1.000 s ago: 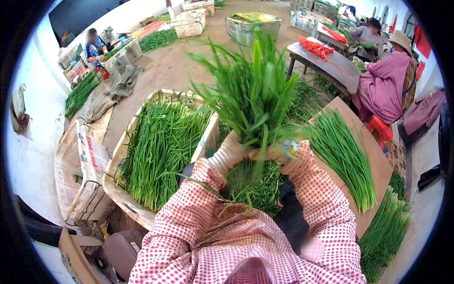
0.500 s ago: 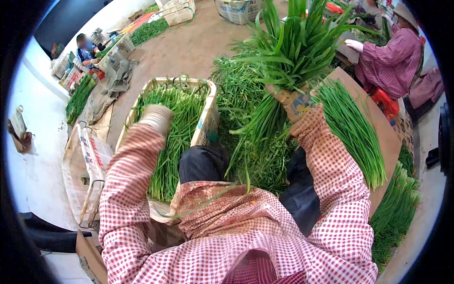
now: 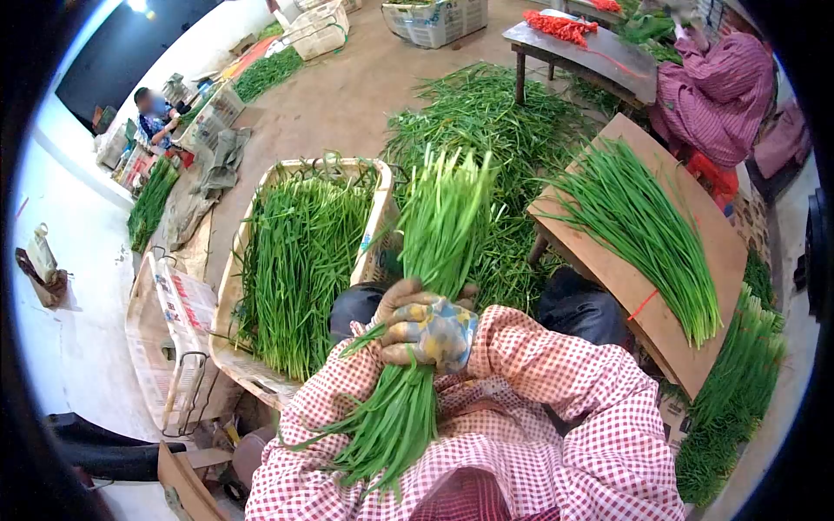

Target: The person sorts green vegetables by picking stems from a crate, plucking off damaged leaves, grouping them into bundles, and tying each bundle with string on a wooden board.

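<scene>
Both of my gloved hands are wrapped round a bunch of garlic chives (image 3: 447,221) in front of my lap. Its pale stem ends point up and away, and the green leaf tips hang down over my sleeve. My right hand (image 3: 434,334), in a yellow and blue patterned glove, closes across the near side of the bunch. Behind it, my left hand (image 3: 398,300) grips from the left, partly hidden by the right. Left of my knee is a cream plastic crate (image 3: 380,204) filled with chives (image 3: 304,269).
A loose heap of chives (image 3: 495,122) lies on the floor ahead. At right, more chives (image 3: 647,234) rest on a brown board (image 3: 708,378) beside a red tie (image 3: 643,304). A low table (image 3: 608,65) holds red ties. Co-workers sit at the right (image 3: 717,91) and far left.
The bunch, upright with leaves up in my right hand, is now lower, nearer and stem ends up. My left hand has come from the crate onto it. The right co-worker has bent over.
</scene>
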The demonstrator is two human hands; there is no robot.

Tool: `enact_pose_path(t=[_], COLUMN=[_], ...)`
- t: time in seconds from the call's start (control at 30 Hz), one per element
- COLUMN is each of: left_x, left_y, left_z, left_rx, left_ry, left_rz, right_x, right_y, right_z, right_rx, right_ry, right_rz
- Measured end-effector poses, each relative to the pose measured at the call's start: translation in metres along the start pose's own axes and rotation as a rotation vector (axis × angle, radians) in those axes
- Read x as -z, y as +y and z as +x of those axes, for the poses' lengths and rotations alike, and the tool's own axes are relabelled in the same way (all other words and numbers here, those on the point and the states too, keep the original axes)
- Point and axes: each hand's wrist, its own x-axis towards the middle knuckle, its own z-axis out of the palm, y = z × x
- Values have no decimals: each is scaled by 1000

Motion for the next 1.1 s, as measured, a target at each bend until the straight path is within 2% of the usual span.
enact_pose_path(t=[0.07,0.13,0.2,0.23,0.27,0.3,0.37,0.4,0.47,0.5,0.57,0.6,0.67,0.73,0.77,0.83,0.9,0.97,1.03,1.07,1.1], left_x=[9,6,-7,1,12,20,17,28,35,26,5,-11,-15,-16,-17,-19,-19,-17,-17,-18,-21], left_y=[-13,-6,18,28,35,41,52,50,39,36,28,20,-8,-25,-29,-33,-36,-34,-33,-33,-33], left_z=[-5,-4,-2,-2,-6,-12,-31,-41,-66,-83,-109,-117,-134,-137,-136,-135,-135,-135,-137,-137,-135], left_rx=[-36,22,226,217,242,268,243,182,135,219,324,376,397,392,397,419,435,458,463,460,455], left_ry=[-64,73,407,407,275,142,171,109,43,43,50,119,182,187,189,198,210,227,268,302,335], left_rz=[-104,-134,-178,-181,5,191,341,430,517,500,480,432,310,185,174,160,151,141,127,117,104], right_x=[-5,2,17,15,17,1,-17,-28,-45,-43,-34,-35,-41,-20,2,-9,1,53,119,114,107], right_y=[-7,-13,-30,-39,-57,-71,-58,-53,-48,-46,-32,-25,-7,4,10,50,81,100,86,86,80], right_z=[-10,-11,-21,-32,-46,-62,-66,-67,-66,-62,-52,-58,-85,-81,-69,-87,-107,-87,-58,-57,-57], right_rx=[-56,-110,-204,-283,-620,-1214,-1481,-1476,-1037,-1038,-856,-862,-779,-1101,-1475,-1792,-1666,-1955,-1882,-1886,-1799], right_ry=[-80,-163,28,137,228,434,982,1000,1199,1216,1374,1397,1156,1051,1060,931,754,914,1140,1123,868], right_rz=[159,309,423,523,479,930,1611,1612,2171,2177,2114,2122,1519,1266,1284,1165,1109,776,497,501,504])
